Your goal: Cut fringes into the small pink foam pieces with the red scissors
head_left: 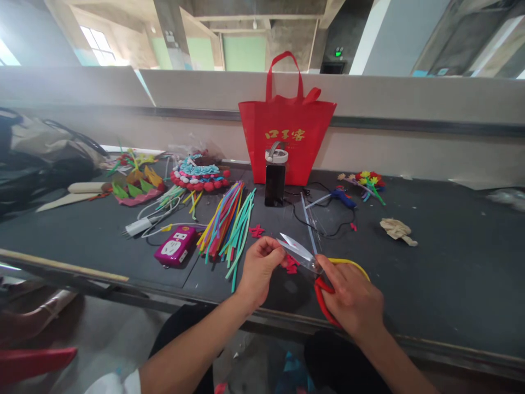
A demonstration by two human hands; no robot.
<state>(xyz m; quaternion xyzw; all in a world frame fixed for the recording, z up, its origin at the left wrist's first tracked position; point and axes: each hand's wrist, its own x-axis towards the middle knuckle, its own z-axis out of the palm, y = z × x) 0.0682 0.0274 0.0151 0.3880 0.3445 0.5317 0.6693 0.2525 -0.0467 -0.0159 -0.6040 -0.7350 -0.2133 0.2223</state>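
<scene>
My right hand [353, 295] is closed around the handles of a pair of scissors [301, 254], one loop red and one yellow. The blades stand apart and point up and to the left, their tips at my left fingers. My left hand [261, 268] is closed in a pinch beside the blades. Red shows at its fingertips, but I cannot make out what it holds. Small red cut pieces [292, 265] lie on the table beneath the blades, and another little heap of red pieces [257, 231] lies just beyond my left hand.
Pipe cleaners [221, 219] lie left of my hands, near a purple power socket [176, 246]. A phone [274, 185] leans upright before a red bag [287, 120]. A blue glue gun [343, 198] with its cable, glue sticks [308, 221] and craft flowers [369, 181] lie to the right.
</scene>
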